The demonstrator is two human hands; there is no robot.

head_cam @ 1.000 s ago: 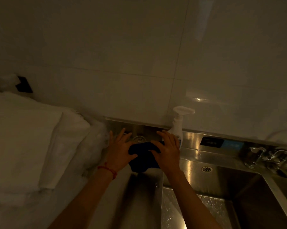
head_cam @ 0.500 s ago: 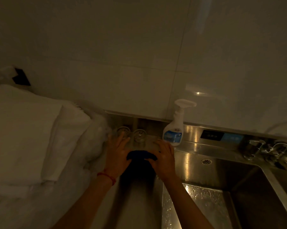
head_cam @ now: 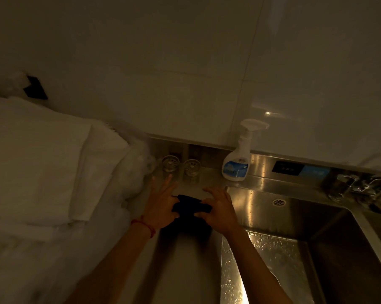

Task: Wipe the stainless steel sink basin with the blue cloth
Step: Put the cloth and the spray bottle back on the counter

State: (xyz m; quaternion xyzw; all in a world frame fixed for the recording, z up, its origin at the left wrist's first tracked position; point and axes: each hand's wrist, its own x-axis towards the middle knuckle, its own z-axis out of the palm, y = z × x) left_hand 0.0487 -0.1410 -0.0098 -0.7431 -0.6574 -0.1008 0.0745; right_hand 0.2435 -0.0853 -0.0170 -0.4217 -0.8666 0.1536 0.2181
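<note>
Dim steel counter (head_cam: 189, 255): both hands, left hand (head_cam: 161, 205) and right hand (head_cam: 218, 207), pinch the blue cloth (head_cam: 190, 206) before two glasses (head_cam: 180, 167) and a spray bottle (head_cam: 236, 165); sink basin (head_cam: 294, 216) cut off rightward

Dark blue cloth (head_cam: 190, 206), white spray bottle (head_cam: 236, 165)

Two glasses (head_cam: 170, 163) (head_cam: 192, 168), one spray bottle (head_cam: 237, 163).

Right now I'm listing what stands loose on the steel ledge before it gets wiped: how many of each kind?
Clear drinking glasses: 2
White plastic spray bottle with blue label: 1
Dark blue cloth, held between both hands: 1
Total: 4
</note>
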